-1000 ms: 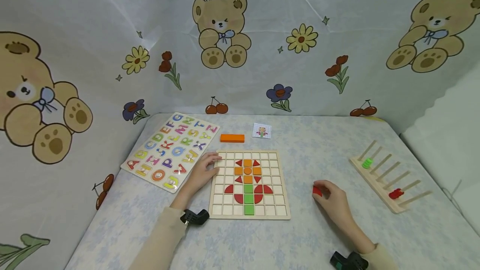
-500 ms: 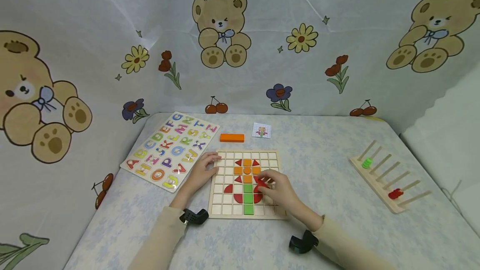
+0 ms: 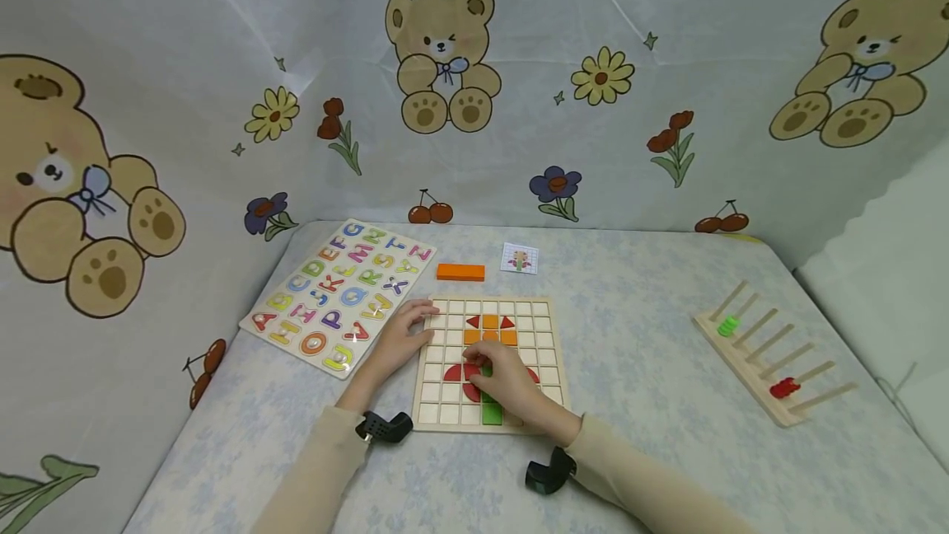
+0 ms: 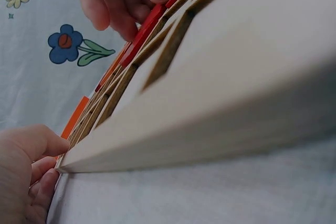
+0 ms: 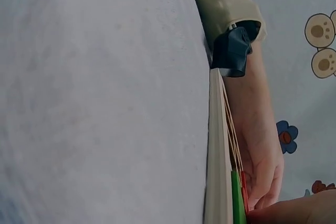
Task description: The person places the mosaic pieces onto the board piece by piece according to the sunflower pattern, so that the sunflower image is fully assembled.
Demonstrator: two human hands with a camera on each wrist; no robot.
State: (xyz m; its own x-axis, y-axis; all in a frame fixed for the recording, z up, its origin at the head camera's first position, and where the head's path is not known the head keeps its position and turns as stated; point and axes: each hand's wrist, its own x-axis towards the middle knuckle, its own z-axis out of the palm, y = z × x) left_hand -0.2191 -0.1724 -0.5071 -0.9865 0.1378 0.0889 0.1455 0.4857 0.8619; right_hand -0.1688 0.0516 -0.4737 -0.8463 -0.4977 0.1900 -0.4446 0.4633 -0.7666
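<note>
A wooden grid board (image 3: 449,414) carries red, orange and green tiles. My left hand (image 3: 400,338) grips its left edge, the thumb and fingertips at the rim; the left wrist view shows the curled fingers (image 4: 44,182) against its side. Over the board's middle, my right hand (image 3: 507,377) pinches a red quarter-circle tile (image 3: 472,372) in the cell left of the green column, beside another red tile (image 3: 452,373). The left wrist view has the fingers on this red tile (image 4: 143,38), low at the grid. My right hand covers the centre tiles and part of the right side.
An alphabet puzzle board (image 3: 317,326) lies at the left. Behind the grid board are an orange bar (image 3: 460,272) and a small pattern card (image 3: 519,259). A wooden peg rack (image 3: 741,369) with green and red rings lies at the right. A printed bear cloth (image 3: 519,138) hangs behind.
My right hand has brought the red tile from the table at the right, across the board, to the cell left of the green column. My left hand has stayed at the board's edge.
</note>
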